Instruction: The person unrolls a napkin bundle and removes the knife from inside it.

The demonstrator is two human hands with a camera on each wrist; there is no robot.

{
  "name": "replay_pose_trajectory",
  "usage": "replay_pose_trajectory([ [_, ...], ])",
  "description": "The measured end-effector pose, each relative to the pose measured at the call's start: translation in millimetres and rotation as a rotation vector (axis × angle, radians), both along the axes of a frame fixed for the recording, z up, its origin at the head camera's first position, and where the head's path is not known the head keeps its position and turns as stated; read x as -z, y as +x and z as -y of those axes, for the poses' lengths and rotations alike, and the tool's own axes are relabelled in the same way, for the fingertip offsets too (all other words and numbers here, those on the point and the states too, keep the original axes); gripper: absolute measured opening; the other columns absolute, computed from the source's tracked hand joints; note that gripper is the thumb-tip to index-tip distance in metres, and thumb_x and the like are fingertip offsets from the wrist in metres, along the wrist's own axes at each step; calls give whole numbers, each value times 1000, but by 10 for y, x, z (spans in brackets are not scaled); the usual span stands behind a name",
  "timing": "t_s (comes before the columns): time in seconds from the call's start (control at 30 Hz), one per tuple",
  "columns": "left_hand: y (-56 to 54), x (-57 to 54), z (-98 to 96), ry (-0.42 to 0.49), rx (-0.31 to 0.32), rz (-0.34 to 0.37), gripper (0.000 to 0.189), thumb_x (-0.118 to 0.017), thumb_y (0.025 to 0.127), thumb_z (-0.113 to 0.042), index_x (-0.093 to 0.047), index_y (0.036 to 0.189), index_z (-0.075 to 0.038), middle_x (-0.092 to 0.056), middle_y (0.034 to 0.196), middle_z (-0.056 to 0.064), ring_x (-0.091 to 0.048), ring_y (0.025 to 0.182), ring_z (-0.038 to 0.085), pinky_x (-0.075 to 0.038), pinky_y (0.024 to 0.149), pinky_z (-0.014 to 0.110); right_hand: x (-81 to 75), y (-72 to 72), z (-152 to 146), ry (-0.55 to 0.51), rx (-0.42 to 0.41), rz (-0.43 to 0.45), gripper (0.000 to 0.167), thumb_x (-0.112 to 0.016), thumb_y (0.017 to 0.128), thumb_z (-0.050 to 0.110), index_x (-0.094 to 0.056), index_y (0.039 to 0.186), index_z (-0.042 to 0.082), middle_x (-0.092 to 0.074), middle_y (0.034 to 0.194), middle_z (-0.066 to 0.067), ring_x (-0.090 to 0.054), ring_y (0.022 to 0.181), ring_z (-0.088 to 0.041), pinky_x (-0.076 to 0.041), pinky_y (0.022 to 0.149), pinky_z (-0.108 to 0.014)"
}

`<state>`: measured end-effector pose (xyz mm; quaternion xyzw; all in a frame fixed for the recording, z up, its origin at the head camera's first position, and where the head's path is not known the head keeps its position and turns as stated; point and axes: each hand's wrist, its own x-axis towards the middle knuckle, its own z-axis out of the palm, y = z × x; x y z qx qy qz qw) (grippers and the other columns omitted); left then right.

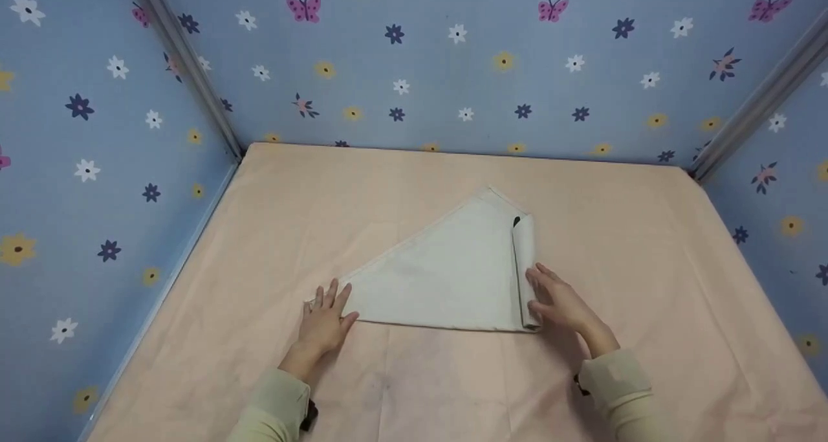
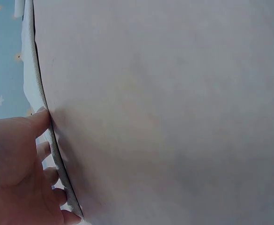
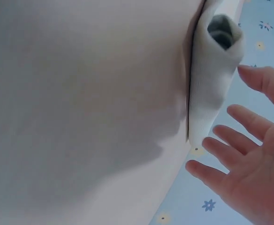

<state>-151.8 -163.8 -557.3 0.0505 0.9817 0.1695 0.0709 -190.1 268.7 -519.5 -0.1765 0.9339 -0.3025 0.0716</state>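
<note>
A white cloth napkin [image 1: 440, 274] lies folded to a slanted shape, its peak at the back and its straight edge toward me. Along its right side runs a rolled part [image 1: 526, 261], and the right wrist view looks into the hollow end of this roll [image 3: 209, 84]. My left hand [image 1: 323, 329] rests with spread fingers on the napkin's narrow left corner. In the left wrist view, its thumb lies at the cloth's edge [image 2: 42, 89]. At the roll's right side is my right hand [image 1: 566, 305], fingers loosely extended and fingertips right at the roll.
A pale peach cover [image 1: 310, 196] spreads over the table under the napkin, with light creases. Blue flowered panels [image 1: 427, 60] stand at the back and both sides, joined by grey corner posts [image 1: 194, 66].
</note>
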Motion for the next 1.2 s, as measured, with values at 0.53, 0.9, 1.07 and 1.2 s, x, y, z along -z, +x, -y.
replay_pose_trajectory([
  [0.53,25,6,6,9,6,-8,57,-43,92,-37,-28,139,-8,-16,144,21,-10,128,45,-11,97,63,163,-65,123,131,-90,-95,63,-62,82,33,-40,131,0,-25,142,-19,-16,130,-36,-16,98,-59],
  [0.9,12,-5,2,1,6,-7,57,-42,93,-37,-27,140,-8,-15,144,21,-9,128,45,-11,97,63,174,-132,157,210,-116,-97,70,-63,79,42,-40,132,4,-22,144,-15,-13,132,-34,-11,100,-58],
  [1.07,18,-6,2,5,5,-11,57,-43,93,-37,-28,139,-8,-16,144,21,-10,128,45,-11,97,63,157,-156,185,222,-134,-106,71,-63,78,45,-40,132,4,-21,144,-13,-11,133,-31,-9,101,-56],
  [1.2,26,-6,0,17,6,-22,57,-44,92,-36,-29,139,-8,-16,144,20,-10,128,44,-11,97,62,152,-168,190,231,-160,-129,71,-62,79,44,-40,132,3,-22,144,-15,-12,132,-32,-11,101,-58],
])
